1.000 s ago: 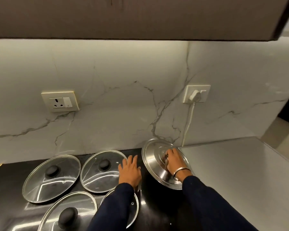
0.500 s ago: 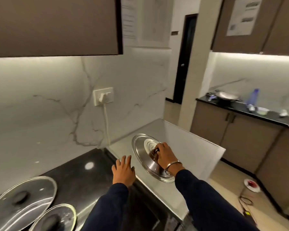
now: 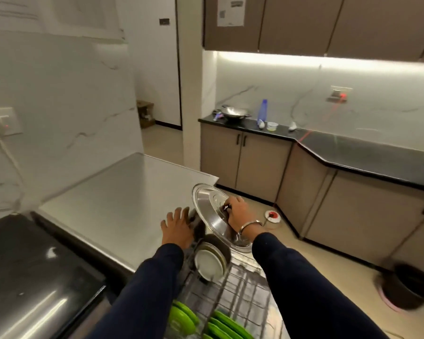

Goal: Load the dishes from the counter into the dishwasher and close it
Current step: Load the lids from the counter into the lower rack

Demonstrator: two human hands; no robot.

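Under the right hand (image 3: 238,212), whose fingers pinch its central knob, the stiff, slick steel lid (image 3: 212,211) seems light; left hand (image 3: 178,225) hovers splayed.

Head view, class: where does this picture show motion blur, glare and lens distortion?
Head view: motion blur smears the right side, worst on the dark bin and the lower cabinets; glare streaks the steel lid held by the right hand and the black counter; the under-cabinet light strip blows out white; wide-angle distortion bends the far counter edge.
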